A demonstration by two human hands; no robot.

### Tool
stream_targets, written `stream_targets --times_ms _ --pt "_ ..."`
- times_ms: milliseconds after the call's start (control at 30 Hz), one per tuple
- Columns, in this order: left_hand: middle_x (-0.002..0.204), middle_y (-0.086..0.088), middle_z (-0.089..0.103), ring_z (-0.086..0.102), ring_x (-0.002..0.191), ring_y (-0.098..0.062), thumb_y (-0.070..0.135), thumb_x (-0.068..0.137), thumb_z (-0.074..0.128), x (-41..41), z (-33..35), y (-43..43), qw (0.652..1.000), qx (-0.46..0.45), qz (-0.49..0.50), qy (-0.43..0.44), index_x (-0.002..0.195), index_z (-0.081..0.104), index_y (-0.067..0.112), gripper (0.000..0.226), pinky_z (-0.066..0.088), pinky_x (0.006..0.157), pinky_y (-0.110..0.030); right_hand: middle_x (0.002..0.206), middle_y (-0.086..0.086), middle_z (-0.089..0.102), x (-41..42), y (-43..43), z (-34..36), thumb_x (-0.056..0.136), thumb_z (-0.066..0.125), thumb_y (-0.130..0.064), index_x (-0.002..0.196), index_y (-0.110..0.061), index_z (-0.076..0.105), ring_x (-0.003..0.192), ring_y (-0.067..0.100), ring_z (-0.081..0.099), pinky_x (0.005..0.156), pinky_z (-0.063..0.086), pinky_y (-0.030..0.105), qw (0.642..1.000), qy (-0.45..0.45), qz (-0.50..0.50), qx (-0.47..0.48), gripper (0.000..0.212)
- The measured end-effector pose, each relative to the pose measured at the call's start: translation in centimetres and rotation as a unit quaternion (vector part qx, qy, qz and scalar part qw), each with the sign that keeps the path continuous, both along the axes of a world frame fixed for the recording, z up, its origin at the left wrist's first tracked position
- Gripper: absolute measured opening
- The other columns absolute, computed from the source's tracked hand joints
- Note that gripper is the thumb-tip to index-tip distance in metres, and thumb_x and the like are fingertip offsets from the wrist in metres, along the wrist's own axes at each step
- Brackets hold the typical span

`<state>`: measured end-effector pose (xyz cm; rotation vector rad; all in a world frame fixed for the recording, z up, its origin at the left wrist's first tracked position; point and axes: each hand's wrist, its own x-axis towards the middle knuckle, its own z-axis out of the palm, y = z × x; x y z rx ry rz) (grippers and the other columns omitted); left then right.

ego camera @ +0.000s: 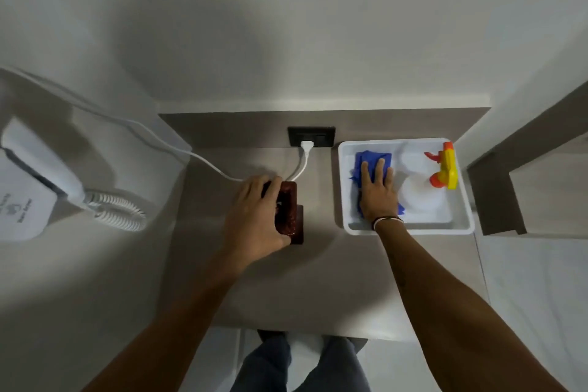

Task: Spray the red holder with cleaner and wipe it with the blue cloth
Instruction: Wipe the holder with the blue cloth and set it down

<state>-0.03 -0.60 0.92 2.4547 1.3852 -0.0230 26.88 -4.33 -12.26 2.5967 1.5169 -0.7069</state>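
Note:
The dark red holder (pixel 289 205) stands on the grey counter (pixel 318 280), a little left of centre. My left hand (pixel 256 219) wraps around its left side and grips it. The blue cloth (pixel 372 165) lies in the left part of a white tray (pixel 345 188). My right hand (pixel 378 191) rests flat on the cloth with the fingers spread. A white spray bottle (pixel 420 192) with a yellow and orange trigger head (pixel 445 169) lies on its side in the right part of the tray, apart from both hands.
A black wall socket (pixel 311 136) with a white plug and cable sits behind the holder. A white wall-mounted hair dryer (pixel 35 181) with a coiled cord (pixel 119 208) hangs at the left. A grey shelf edge (pixel 496 188) rises right of the tray.

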Motion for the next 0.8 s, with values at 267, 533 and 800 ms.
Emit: stream_targets --times_ms 267,533,800 --pt "0.152 0.000 0.046 0.050 0.139 -0.025 0.032 0.052 0.099 -5.8 -1.5 2.0 0.989 -0.065 0.015 -0.128 0.152 0.050 0.023 0.111 0.053 0.108 -0.045 0.160 -0.009 0.056 -7.3 -3.4 5.8 0.114 0.041 -0.059 0.165 -0.034 0.046 0.103 0.025 0.071 0.099 0.063 0.057 0.892 0.163 -0.181 0.380 0.057" --pt "0.130 0.004 0.060 0.053 0.117 -0.003 0.043 0.047 0.084 -10.2 -2.6 4.1 0.976 -0.086 -0.010 -0.199 0.135 0.064 0.010 0.096 0.035 0.100 -0.006 0.186 0.004 0.004 -25.8 -6.5 4.2 0.100 0.056 0.015 0.176 -0.017 0.015 0.173 0.025 0.003 0.140 0.017 0.046 0.886 0.298 0.017 0.354 0.092" --pt "0.128 0.010 0.056 0.059 0.112 -0.010 0.032 0.045 0.085 -12.3 -3.1 3.2 0.978 -0.086 0.024 -0.188 0.138 0.062 0.014 0.098 0.041 0.088 -0.007 0.186 0.004 0.005 -24.2 -4.9 3.9 0.105 0.054 0.008 0.175 -0.028 0.018 0.173 0.029 0.004 0.138 0.023 0.053 0.908 0.293 -0.090 0.285 0.087"
